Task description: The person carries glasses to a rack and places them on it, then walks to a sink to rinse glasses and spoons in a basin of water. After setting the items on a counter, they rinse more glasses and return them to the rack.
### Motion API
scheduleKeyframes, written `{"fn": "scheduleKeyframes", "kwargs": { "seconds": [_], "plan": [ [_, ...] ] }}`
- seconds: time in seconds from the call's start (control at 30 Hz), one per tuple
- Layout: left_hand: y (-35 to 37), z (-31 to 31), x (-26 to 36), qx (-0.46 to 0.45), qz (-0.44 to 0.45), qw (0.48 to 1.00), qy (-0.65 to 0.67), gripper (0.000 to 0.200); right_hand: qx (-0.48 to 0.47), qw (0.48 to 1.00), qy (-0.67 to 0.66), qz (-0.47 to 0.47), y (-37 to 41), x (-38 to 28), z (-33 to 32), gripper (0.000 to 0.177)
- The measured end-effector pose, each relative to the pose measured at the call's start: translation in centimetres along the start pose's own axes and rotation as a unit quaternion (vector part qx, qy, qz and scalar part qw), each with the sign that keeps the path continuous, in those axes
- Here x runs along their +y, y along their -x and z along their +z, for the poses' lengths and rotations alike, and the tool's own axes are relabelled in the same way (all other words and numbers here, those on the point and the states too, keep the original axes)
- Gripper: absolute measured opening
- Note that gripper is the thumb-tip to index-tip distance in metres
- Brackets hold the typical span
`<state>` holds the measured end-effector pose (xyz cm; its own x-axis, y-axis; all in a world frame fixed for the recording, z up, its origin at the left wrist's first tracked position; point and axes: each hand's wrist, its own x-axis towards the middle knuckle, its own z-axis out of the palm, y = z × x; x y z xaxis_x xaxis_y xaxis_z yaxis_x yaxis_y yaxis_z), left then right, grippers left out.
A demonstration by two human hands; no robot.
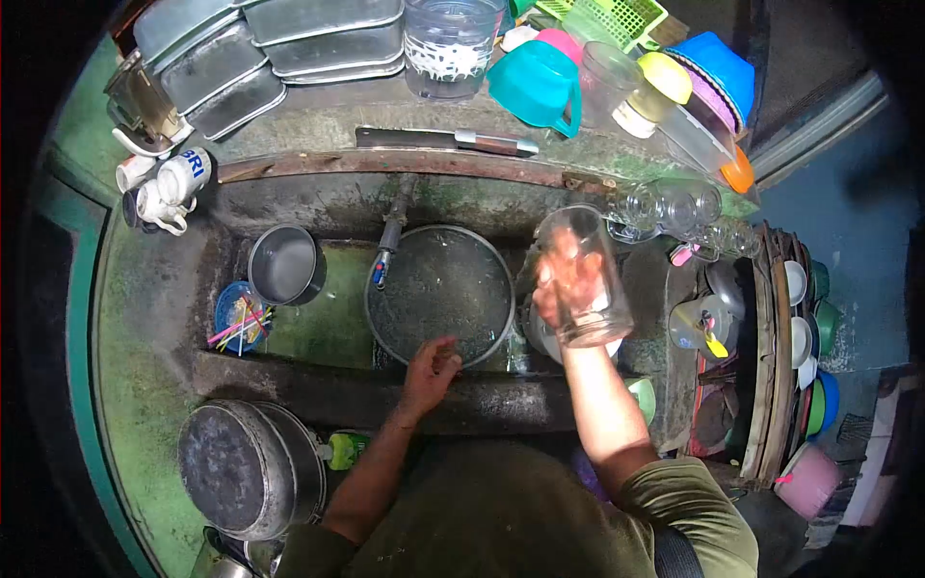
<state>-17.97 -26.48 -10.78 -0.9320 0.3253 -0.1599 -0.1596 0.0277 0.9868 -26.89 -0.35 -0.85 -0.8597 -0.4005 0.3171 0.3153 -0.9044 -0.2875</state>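
clear glossy glass (584, 279), dull metal basin (440, 294), rough mossy sink (154, 385)

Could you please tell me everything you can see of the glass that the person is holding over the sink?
The glass is a tall, plain tumbler of clear material, with no handle or print. It looks empty and is tilted and slightly blurred. The right hand grips it, and the fingers show through its wall. It is held above the sink, to the right of the round metal basin. Nothing else seems to touch it.

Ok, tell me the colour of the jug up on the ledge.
Turquoise; the jug shows best in the head view, on the ledge.
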Motion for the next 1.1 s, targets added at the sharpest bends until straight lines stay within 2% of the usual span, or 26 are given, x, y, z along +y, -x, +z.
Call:
{"fn": "scheduleKeyframes", "kwargs": {
  "seconds": [0.1, 0.13, 0.17, 0.2, 0.23, 0.27, 0.33, 0.37, 0.4, 0.43, 0.47, 0.5, 0.53, 0.6, 0.63, 0.67, 0.7, 0.73, 0.8, 0.83, 0.87, 0.93, 0.97, 1.0, 1.07, 1.1],
  "plan": [
    [-0.1, -2.0, -4.5, 0.018, -0.003, 0.981, -0.194, 0.033, -0.123, 0.988, -0.092, -0.031, -4.1, -1.9, 1.1, 0.037],
    [0.1, -2.7, -6.0, 0.020, 0.008, 0.957, -0.290, 0.032, -0.004, 0.985, -0.145, -0.093, -3.9, -1.5, 1.7, 0.033],
    [0.2, -3.3, -7.7, 0.035, -0.011, 0.956, -0.290, 0.032, 0.070, 0.966, -0.125, -0.217, -4.4, -1.2, 1.4, 0.030],
    [-0.4, -4.0, -9.1, 0.047, 0.004, 0.956, -0.289, 0.034, 0.012, 0.966, -0.072, -0.249, -5.9, -0.7, 1.5, 0.024],
    [-1.4, -4.7, -10.5, 0.056, 0.023, 0.956, -0.287, 0.036, 0.031, 0.973, -0.106, -0.203, -6.6, -0.6, 2.1, 0.016],
    [-2.7, -5.2, -11.7, 0.067, 0.018, 0.948, -0.310, 0.038, 0.067, 0.968, -0.171, -0.168, -6.6, -1.8, -0.4, 0.030],
    [-6.1, -6.1, -13.4, 0.079, 0.011, 0.942, -0.326, 0.039, 0.059, 0.961, -0.143, -0.228, -7.7, -1.3, -0.9, 0.027],
    [-8.3, -6.4, -15.0, 0.072, -0.034, 0.929, -0.362, 0.044, 0.141, 0.946, -0.169, -0.240, -7.7, -1.2, -2.0, 0.030],
    [-9.9, -6.4, -15.8, 0.060, -0.076, 0.910, -0.403, 0.048, 0.148, 0.947, -0.162, -0.233, -7.3, -1.5, -2.7, 0.030],
    [-11.1, -6.5, -16.5, 0.062, -0.079, 0.914, -0.393, 0.048, 0.175, 0.943, -0.103, -0.265, -7.1, -1.8, -3.7, 0.033],
    [-11.9, -6.4, -17.3, -0.007, -0.147, 0.926, -0.346, 0.052, 0.201, 0.933, -0.042, -0.296, -6.6, -2.3, -4.7, 0.035],
    [-12.4, -6.1, -18.2, -0.081, -0.211, 0.928, -0.295, 0.056, 0.181, 0.946, -0.084, -0.255, -5.6, -3.0, -5.8, 0.041],
    [-14.9, -3.9, -33.8, -0.150, -0.124, 0.877, -0.439, 0.058, 0.189, 0.946, -0.076, -0.254, -5.3, -2.4, -5.1, 0.041],
    [-13.4, -1.8, -31.6, -0.050, -0.144, 0.967, -0.203, 0.065, 0.325, 0.905, 0.098, -0.256, -5.0, -0.5, -2.4, 0.050],
    [-13.7, -0.6, -31.0, -0.060, -0.145, 0.968, -0.195, 0.065, 0.281, 0.947, 0.013, -0.153, -3.0, -0.9, -3.0, 0.058],
    [-14.2, 0.7, -30.4, -0.178, -0.143, 0.889, -0.397, 0.061, 0.298, 0.943, 0.075, -0.124, -1.5, -0.8, -3.4, 0.063],
    [-14.1, 1.6, -30.3, -0.284, -0.128, 0.757, -0.574, 0.058, 0.322, 0.936, 0.092, -0.110, 0.2, -0.4, -3.6, 0.063],
    [-13.6, 2.0, -30.2, -0.290, -0.128, 0.758, -0.569, 0.058, 0.342, 0.929, 0.107, -0.097, 1.9, 0.2, -3.9, 0.062],
    [-12.9, 2.4, -29.5, -0.222, -0.113, 0.841, -0.480, 0.050, 0.409, 0.900, 0.134, -0.071, 5.2, 1.6, -4.1, 0.059],
    [-13.8, 1.5, -24.0, -0.304, -0.192, 0.821, -0.444, 0.048, 0.444, 0.883, 0.145, -0.046, 6.6, 2.5, -4.1, 0.058],
    [-13.9, 1.5, -22.4, -0.306, -0.189, 0.820, -0.446, 0.048, 0.478, 0.864, 0.155, -0.020, 8.0, 3.3, -4.2, 0.057],
    [-13.7, 1.7, -21.1, -0.230, -0.301, 0.850, -0.367, 0.052, 0.504, 0.829, 0.233, 0.067, 10.4, 4.8, -4.9, 0.056],
    [-14.3, 1.6, -21.1, -0.237, -0.274, 0.853, -0.374, 0.065, 0.524, 0.810, 0.249, 0.087, 11.3, 5.5, -5.3, 0.055],
    [-13.8, 1.1, -20.2, -0.239, -0.274, 0.851, -0.379, 0.065, 0.532, 0.794, 0.270, 0.115, 12.2, 5.9, -6.0, 0.055],
    [-12.2, -0.6, -17.4, -0.112, -0.117, 0.926, -0.341, 0.076, 0.522, 0.785, 0.295, 0.155, 11.9, 6.7, -6.5, 0.054],
    [-12.0, -1.2, -17.7, -0.081, -0.086, 0.968, -0.223, 0.082, 0.520, 0.782, 0.301, 0.165, 11.4, 7.0, -7.0, 0.051]
  ]
}}
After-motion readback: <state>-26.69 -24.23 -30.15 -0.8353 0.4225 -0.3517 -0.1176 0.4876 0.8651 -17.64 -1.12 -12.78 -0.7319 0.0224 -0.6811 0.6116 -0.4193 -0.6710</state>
